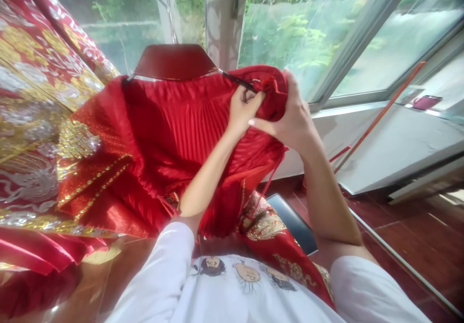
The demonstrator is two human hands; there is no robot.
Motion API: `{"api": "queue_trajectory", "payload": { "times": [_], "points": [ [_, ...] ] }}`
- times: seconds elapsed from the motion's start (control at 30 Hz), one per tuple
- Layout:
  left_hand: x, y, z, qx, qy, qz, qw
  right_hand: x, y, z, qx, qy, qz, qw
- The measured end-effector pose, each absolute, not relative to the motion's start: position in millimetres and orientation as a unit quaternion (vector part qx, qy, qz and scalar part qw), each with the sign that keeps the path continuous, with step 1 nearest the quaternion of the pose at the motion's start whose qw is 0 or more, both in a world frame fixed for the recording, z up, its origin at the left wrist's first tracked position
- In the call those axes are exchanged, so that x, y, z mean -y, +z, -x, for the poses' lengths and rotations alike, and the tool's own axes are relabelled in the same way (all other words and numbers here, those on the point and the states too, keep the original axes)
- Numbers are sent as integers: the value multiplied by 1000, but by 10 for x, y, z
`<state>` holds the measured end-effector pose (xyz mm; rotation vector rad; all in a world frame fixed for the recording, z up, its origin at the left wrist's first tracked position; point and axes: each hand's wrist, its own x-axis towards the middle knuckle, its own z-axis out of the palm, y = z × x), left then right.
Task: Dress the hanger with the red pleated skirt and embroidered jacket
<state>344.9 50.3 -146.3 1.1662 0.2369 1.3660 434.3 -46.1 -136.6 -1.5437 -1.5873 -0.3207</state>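
A red pleated skirt [181, 129] with gold-embroidered trim hangs from a dark red hanger [174, 61] in front of me. My left hand [243, 109] is closed, pinching the skirt's waistband at the hanger's right clip arm [237, 80]. My right hand [290, 115] is closed too, gripping the bunched red waistband at the skirt's top right corner, just right of my left hand. The two hands touch. The skirt's lower part falls over my lap.
A red and gold embroidered garment [32, 120] hangs at the left. Large windows [308, 23] stand behind the hanger, with a white sill [398, 139] at right. A thin orange rod [380, 115] leans on the sill. The floor [416, 236] has dark red tiles.
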Motion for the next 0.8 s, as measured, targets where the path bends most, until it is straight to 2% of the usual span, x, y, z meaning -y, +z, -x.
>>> {"api": "queue_trajectory", "payload": {
  "times": [0.13, 0.3, 0.43, 0.5, 0.67, 0.8],
  "points": [
    [-496, -1459, -3369, -85, 556, -527, 638, 420, -1317, -4315, 598, -121, 694, 382],
    [-632, -1467, -3312, -80, 523, -550, 647, 360, -1208, -4349, 597, -128, 693, 382],
    [-754, -1497, -3262, -83, 509, -638, 572, 410, -1086, -4495, 628, 4, 676, 385],
    [-761, -1514, -3231, -95, 514, -657, 543, 444, -1043, -4572, 627, 32, 675, 388],
    [-699, -1537, -3189, -78, 514, -665, 536, 433, -1013, -4611, 592, -94, 688, 410],
    [-715, -1538, -3181, -58, 506, -685, 521, 360, -938, -4579, 539, -188, 731, 374]
  ]
}}
